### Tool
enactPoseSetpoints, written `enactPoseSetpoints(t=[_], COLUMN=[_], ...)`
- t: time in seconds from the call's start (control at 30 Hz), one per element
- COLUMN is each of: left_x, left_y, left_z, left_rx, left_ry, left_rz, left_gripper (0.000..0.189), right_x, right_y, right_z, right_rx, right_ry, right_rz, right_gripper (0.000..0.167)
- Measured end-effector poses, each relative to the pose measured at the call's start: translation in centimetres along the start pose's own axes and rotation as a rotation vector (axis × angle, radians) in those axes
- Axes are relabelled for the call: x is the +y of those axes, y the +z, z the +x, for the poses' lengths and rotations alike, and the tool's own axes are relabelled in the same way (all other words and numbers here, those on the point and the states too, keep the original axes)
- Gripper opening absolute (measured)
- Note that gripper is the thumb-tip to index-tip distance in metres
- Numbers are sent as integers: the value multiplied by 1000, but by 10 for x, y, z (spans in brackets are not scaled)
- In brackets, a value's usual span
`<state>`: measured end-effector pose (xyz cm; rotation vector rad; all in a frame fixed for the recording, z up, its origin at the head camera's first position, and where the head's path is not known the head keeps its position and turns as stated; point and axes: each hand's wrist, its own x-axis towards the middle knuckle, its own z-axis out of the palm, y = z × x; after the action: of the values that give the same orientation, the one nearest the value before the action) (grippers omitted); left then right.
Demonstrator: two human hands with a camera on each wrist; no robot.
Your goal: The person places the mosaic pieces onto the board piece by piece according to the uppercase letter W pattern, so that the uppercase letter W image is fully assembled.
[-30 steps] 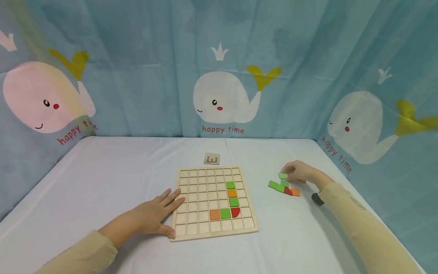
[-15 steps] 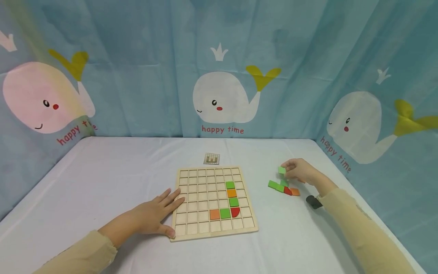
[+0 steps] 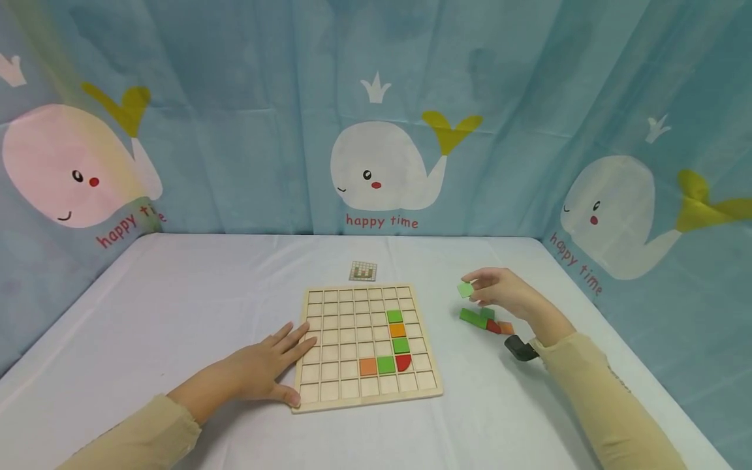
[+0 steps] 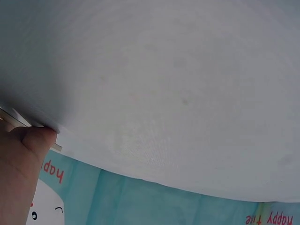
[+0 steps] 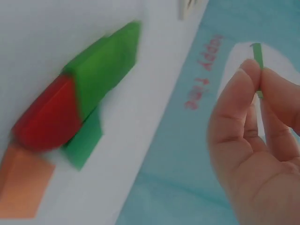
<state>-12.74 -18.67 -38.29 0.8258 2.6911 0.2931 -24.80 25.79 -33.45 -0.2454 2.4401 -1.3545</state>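
One green tile has moved left, pinched narrowly at the right grip's tips.

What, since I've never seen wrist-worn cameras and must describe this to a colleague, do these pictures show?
There is no machine here; this is bare-handed work. The wide picture is taken from the person's head, the two close ones from each wrist. The left-wrist one shows mostly white table. On that table lies a pale wooden grid board bearing six flat green, orange and red tiles. Beyond it is a small square card printed with a grid. The left hand rests on the board's left edge. The right hand pinches a flat green square tile above the table, near a group of loose green, red and orange tiles.
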Motion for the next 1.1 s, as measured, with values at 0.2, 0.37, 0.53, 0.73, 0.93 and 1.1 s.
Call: enactPoseSetpoints(t=[0.2,0.37,0.53,0.73,0.93,1.1], left_x=[-1,-2,-1,0,1,1], left_y=[0,1,0,0,0,-1], left_z=[0,0,0,0,0,0], left_rx=[3,15,7,12,8,2], left_ry=[-2,6,3,6,-1,-2], left_rz=[-4,2,-10,-5,-2,-8], left_gripper=[106,105,105,105,105,105], right_x=[-13,-20,-26,-35,-43,-47], right_y=[8,16,27,38,50,60], right_z=[-3,-5,-7,-11,-14,-13], right_rx=[-20,-61,-80,-97,-160,-199], right_ry=[15,-39,-63,-77,-136,-145], right_rz=[5,43,60,42,61,92], right_gripper=[44,40,35,33,32,31])
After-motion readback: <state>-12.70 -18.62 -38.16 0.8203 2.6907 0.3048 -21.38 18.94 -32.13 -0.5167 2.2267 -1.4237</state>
